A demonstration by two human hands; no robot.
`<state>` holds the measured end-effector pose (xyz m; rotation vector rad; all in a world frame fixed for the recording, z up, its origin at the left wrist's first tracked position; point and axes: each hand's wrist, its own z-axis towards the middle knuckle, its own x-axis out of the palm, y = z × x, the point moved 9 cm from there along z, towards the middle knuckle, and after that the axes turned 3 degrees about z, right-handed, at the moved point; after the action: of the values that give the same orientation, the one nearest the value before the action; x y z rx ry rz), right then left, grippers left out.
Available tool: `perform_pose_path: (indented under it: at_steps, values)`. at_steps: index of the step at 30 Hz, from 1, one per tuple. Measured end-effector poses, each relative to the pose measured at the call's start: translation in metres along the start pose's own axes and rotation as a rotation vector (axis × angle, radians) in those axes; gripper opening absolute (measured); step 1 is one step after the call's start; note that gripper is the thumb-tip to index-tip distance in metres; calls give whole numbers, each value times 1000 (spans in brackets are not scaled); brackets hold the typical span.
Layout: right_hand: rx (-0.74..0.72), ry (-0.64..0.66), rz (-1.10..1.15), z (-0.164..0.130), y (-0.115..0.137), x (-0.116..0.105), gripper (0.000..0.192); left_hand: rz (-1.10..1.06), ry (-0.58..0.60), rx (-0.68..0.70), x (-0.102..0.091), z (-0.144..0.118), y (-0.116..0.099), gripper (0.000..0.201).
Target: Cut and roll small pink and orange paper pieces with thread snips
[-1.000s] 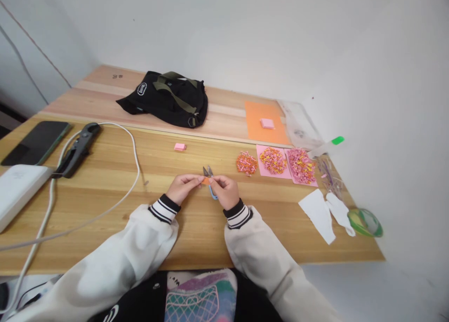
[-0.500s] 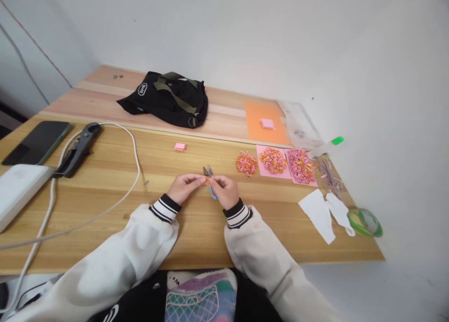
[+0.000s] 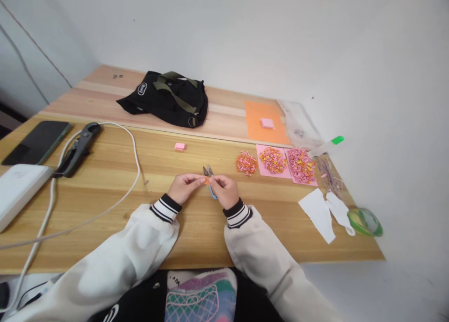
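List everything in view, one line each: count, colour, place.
snips: one, blue handle, in right hand
paper bit: one, orange, pinched between both hands
paper piles: three, pink-orange, right of hands
orange sheet: one, far right, small pink block on it
pink block: one, mid-table
bag: one, black, far side
phone: one, dark, far left
white box: one, left edge
cable: one, white, left
tape roll: one, green, right edge
left hand: on paper bit
right hand: on snips
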<state>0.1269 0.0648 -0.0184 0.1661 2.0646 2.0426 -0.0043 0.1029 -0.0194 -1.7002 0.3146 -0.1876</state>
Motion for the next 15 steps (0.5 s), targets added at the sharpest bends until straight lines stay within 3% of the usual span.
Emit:
perform_pose_path:
  at_steps: [8,15]
  values:
    - [13,6,4,0,0,1,25,-1,-6,-22,-1,0,2,36]
    - [33,4,14,1,0,0,28,-13,63,-12,4,0,-1,38]
